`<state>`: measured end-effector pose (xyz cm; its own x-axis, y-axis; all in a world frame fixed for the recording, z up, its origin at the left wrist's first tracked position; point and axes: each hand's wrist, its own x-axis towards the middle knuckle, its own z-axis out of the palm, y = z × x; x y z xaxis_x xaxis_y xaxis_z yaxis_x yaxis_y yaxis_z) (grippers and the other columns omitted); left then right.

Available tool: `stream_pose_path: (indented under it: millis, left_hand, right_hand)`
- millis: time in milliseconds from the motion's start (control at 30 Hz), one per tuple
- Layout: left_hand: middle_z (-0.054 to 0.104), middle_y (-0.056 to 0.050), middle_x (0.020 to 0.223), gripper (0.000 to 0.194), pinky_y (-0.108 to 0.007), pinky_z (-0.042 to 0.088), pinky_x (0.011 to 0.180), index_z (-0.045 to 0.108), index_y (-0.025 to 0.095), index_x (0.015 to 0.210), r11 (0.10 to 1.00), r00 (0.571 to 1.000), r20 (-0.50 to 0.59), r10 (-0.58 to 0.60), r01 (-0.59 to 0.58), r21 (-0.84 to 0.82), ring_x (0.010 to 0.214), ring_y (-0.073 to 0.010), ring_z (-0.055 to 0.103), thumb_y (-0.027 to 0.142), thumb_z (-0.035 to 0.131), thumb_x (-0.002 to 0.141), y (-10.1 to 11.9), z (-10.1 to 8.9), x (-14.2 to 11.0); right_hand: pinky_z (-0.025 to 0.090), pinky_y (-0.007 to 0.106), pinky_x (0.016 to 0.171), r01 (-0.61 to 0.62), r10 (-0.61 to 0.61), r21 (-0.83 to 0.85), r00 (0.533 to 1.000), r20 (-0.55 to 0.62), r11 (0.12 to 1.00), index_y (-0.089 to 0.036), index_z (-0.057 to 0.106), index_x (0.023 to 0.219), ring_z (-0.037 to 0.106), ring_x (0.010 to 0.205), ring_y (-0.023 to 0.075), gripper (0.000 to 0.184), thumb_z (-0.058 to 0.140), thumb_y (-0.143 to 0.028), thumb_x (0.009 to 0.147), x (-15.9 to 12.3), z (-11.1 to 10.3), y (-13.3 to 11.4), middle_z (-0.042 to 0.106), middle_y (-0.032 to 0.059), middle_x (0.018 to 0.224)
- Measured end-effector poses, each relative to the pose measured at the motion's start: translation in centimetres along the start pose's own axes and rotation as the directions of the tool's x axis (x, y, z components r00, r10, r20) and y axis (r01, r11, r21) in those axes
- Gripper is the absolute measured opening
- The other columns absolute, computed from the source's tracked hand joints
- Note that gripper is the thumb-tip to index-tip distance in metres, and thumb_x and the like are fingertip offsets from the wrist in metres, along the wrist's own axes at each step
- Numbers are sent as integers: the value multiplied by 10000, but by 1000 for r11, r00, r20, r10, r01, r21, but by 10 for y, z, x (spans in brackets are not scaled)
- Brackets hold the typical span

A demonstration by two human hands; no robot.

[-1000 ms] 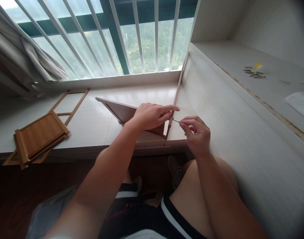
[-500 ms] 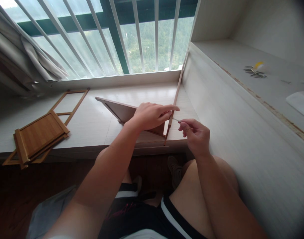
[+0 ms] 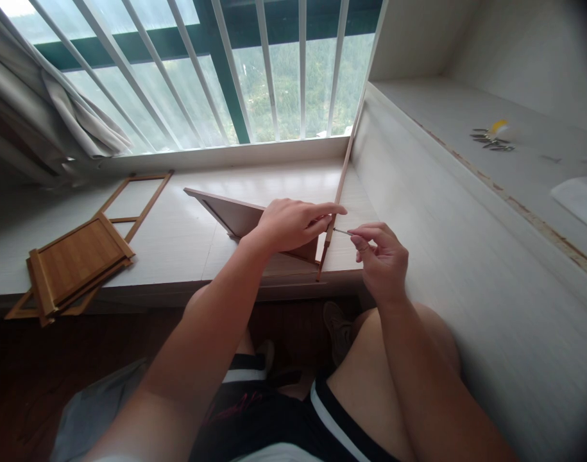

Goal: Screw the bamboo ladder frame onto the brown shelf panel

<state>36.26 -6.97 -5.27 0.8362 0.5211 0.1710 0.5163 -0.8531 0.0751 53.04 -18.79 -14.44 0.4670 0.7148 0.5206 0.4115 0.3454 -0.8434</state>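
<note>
A brown wooden panel (image 3: 226,210) stands tilted on the pale window ledge (image 3: 178,237). My left hand (image 3: 293,224) rests over its right end, fingers closed around the panel and a thin wooden strip (image 3: 341,179) that runs up toward the window. My right hand (image 3: 382,256) pinches a thin metal tool (image 3: 341,231) whose tip points at the strip just beside my left fingertips.
Flat wooden frame parts (image 3: 76,256) lie at the ledge's left end, partly over its edge. A white cabinet side (image 3: 466,256) rises at the right; several small screws and a yellow piece (image 3: 493,136) lie on its top. A curtain (image 3: 47,122) hangs at the left.
My right hand has turned slightly about the thin metal tool, fingers shifting by a small amount. My left hand and the panel stay where they were.
</note>
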Motion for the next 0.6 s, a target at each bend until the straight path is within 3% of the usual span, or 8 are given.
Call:
stream_pose_path:
  millis: [400, 600]
  left_hand:
    - [768, 58, 1037, 409, -279, 387, 682, 558, 485, 1374, 1000, 1000, 11, -7, 6, 5, 884, -206, 710, 430, 351, 1025, 1, -1, 1]
    - [770, 62, 1027, 407, -285, 387, 676, 560, 496, 1368, 1000, 1000, 3, -1, 1, 9, 873, -208, 712, 432, 353, 1024, 0, 0, 1]
  right_hand:
    - [516, 257, 553, 80, -77, -88, 996, 36, 993, -239, 781, 954, 635, 863, 166, 135, 683, -324, 914, 0, -2, -1, 665, 50, 979]
    - [512, 254, 544, 70, -72, -99, 997, -12, 993, -238, 776, 974, 634, 867, 169, 132, 688, -314, 911, 1, -3, 1, 666, 54, 997]
